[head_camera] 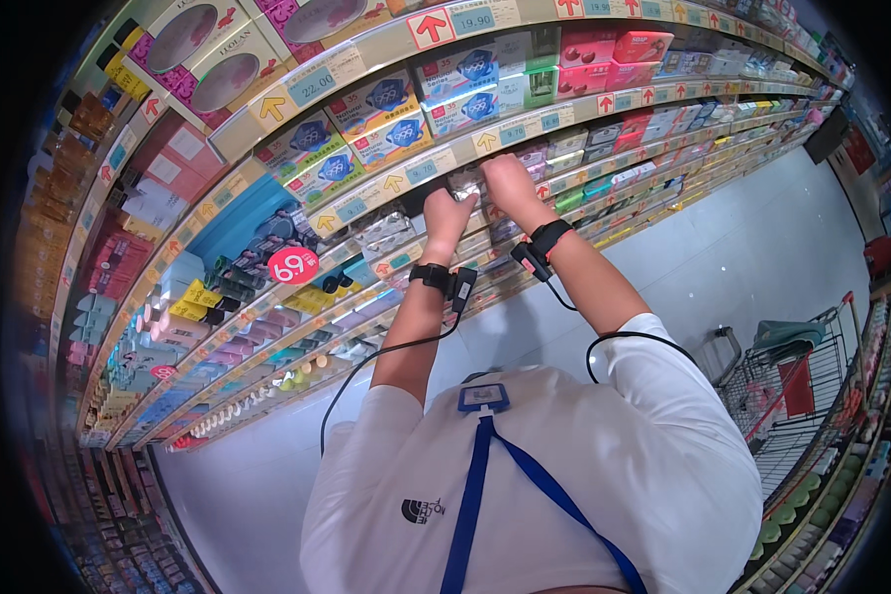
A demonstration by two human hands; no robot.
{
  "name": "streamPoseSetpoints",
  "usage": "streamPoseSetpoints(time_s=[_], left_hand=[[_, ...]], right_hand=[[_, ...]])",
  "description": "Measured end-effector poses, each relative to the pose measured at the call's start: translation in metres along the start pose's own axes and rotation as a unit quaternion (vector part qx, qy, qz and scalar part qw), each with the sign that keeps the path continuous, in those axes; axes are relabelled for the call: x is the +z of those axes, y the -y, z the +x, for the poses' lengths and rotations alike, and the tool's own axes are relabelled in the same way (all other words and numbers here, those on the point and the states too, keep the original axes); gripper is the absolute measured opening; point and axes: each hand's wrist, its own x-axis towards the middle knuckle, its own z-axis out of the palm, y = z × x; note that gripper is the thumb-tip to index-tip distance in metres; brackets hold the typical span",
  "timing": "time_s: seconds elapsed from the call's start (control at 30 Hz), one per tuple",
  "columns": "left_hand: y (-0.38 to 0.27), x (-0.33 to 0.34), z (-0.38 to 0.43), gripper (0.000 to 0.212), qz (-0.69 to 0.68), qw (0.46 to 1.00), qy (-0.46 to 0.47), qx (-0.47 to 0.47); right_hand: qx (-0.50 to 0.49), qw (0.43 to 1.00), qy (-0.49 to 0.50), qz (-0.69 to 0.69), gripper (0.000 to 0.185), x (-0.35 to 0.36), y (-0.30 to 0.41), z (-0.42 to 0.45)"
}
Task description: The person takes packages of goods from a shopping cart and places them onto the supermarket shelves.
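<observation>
Both of my hands reach into a shelf of boxed soaps, below a rail of price tags (423, 172). My left hand (447, 217) is at a silvery packet (466, 189), its thumb against the packet's near side; how far its fingers close round it cannot be made out. On the packet's other side is my right hand (510, 182), its fingers curled and partly hidden by the shelf rail. Pale wrapped packs (383, 230) lie left of my left hand, and small purple boxes (532, 160) stand right of my right hand. Orange soap boxes (386, 122) stand on the shelf above.
Shelf tiers curve along the whole far side. A round red price sign (293, 265) juts out at the left. At the right stands a wire shopping cart (805, 401) with a grey-green cloth (787, 335) over it. Cables run from the wrist-worn devices (462, 288) along both arms.
</observation>
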Motion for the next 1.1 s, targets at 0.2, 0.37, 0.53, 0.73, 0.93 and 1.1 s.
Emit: streamPoseSetpoints(time_s=[0.2, 0.37, 0.53, 0.73, 0.93, 1.1], left_hand=[[0.002, 0.021, -0.002, 0.045, 0.0, 0.999, -0.035, 0.011], [0.012, 0.016, 0.006, 0.048, 0.022, 0.998, -0.047, 0.033], [0.004, 0.012, 0.016, 0.052, 0.039, 0.996, -0.029, 0.076], [0.0, -0.006, 0.0, 0.042, -0.122, 0.991, -0.045, 0.029], [-0.028, -0.021, 0.007, 0.036, -0.282, 0.945, -0.091, 0.139], [-0.033, -0.01, 0.013, 0.05, -0.023, 0.993, -0.023, 0.112]], right_hand=[[-0.021, 0.992, -0.083, 0.097, 0.021, -0.026, -0.003, -0.013], [0.005, 0.963, -0.2, 0.181, 0.027, -0.046, -0.009, -0.039], [0.106, 0.962, -0.164, 0.191, 0.031, -0.044, -0.024, -0.071], [0.151, 0.946, -0.12, 0.261, 0.035, -0.041, -0.018, -0.076], [0.096, 0.946, -0.104, 0.292, 0.048, -0.059, 0.006, -0.052], [0.116, 0.947, -0.105, 0.279, 0.058, -0.034, 0.018, -0.053]])
